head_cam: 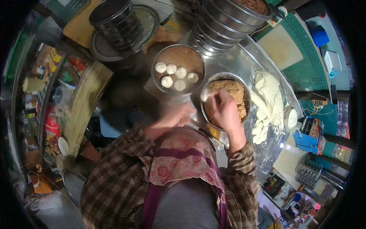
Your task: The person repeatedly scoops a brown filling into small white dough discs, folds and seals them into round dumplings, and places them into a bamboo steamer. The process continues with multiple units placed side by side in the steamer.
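My right hand (224,107) is over a metal bowl of brownish filling (228,86), its fingers curled. A small white blurred thing, perhaps dough, is at its fingertips by the bowl's left rim; whether the hand grips it cannot be told. My left hand (183,114) is blurred, left of the bowl and below a round steamer tray (178,47); nothing shows plainly in it. Several round white filled buns (180,73) lie on the tray's brown liner. Right of the bowl are small dough pieces (259,128) and a large mass of dough (268,91).
Stacked metal steamers (226,28) stand behind the bowl, and another dark stack (117,28) at the upper left. A small round container of white powder (291,119) sits right of the dough. A wooden board (88,106) is at the left.
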Demonstrator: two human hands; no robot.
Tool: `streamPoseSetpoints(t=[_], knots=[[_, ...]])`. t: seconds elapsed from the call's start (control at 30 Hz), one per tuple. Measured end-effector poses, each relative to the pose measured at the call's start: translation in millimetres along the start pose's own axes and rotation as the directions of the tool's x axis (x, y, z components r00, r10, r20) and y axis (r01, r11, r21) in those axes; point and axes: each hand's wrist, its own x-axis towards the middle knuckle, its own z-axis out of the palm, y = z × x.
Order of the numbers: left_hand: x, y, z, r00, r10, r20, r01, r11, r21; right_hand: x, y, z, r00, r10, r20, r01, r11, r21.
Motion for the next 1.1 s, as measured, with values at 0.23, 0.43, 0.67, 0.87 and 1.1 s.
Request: streamPoseSetpoints(t=[0.23, 0.43, 0.67, 0.87, 1.1], knots=[[-30, -4, -47, 0.994, 0.108, -0.019, -0.108, 0.994, -0.001, 120, 20, 55, 0.999, -0.033, 0.005, 0.033, 0.999, -0.018], [-39, 6, -71, 0.991, 0.130, -0.027, -0.125, 0.981, 0.147, 154, 48, 116, 0.992, -0.046, 0.115, 0.067, 0.980, -0.189], [-29, 1, -96, 0.996, 0.089, -0.016, -0.088, 0.992, 0.086, 119, 35, 128, 0.958, -0.131, 0.254, 0.209, 0.927, -0.313], [-17, 21, -82, 0.991, 0.091, 0.095, -0.100, 0.990, 0.097, 109, 54, 134, 0.985, -0.090, 0.147, 0.138, 0.922, -0.361], [8, 31, -52, 0.980, -0.087, 0.181, 0.054, 0.982, 0.180, 73, 18, 77, 0.993, 0.023, -0.114, -0.041, 0.987, -0.156]])
